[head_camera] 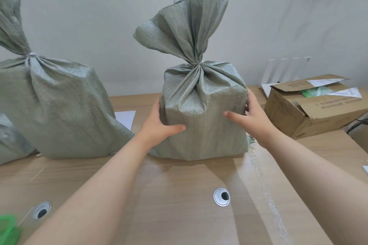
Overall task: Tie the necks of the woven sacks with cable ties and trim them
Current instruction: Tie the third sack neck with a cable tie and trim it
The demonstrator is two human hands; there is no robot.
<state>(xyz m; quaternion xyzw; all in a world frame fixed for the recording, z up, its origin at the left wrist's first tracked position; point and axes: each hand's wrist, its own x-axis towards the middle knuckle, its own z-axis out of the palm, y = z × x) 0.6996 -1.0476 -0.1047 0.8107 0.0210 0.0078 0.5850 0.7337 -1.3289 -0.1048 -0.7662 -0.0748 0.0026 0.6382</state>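
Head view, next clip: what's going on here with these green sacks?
A person grips the middle sack on both sides, left hand and right hand, as it stands upright on the wooden desk. Its neck is cinched tight, though the tie itself is hard to make out. The left sack beside it already has a white cable tie at its neck. A cardboard box sits at the right.

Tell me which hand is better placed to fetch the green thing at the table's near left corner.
Left, probably. The left hand holds the sack on its left, and the green thing lies low on that same side; the right hand would have to reach across.
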